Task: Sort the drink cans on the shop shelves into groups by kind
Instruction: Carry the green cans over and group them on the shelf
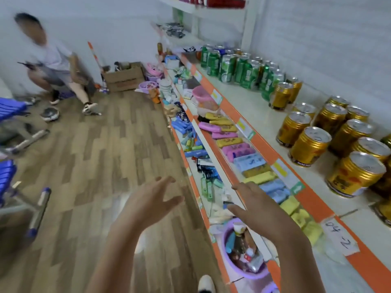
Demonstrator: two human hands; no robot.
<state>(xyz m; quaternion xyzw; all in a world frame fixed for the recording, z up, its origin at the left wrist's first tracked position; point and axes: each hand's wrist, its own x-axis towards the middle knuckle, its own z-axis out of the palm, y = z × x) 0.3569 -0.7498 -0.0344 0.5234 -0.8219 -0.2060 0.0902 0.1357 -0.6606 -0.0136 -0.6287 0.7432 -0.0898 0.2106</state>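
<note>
Purple basin [229, 265] below gold cans [330, 140]

Top shelf [249, 106], orange edge: green cans [229, 67] at far end, gold cans [330, 136] nearer. Lower shelf [213, 144]: soft packs [249, 159].

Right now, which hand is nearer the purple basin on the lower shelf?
Right. The right hand hovers open just above the purple basin; the left hand is open too, farther off over the wood floor.

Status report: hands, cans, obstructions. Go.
Left hand and right hand open, empty, off the shelf. Gold cans near, green cans far, mostly grouped. Nothing in the way.
</note>
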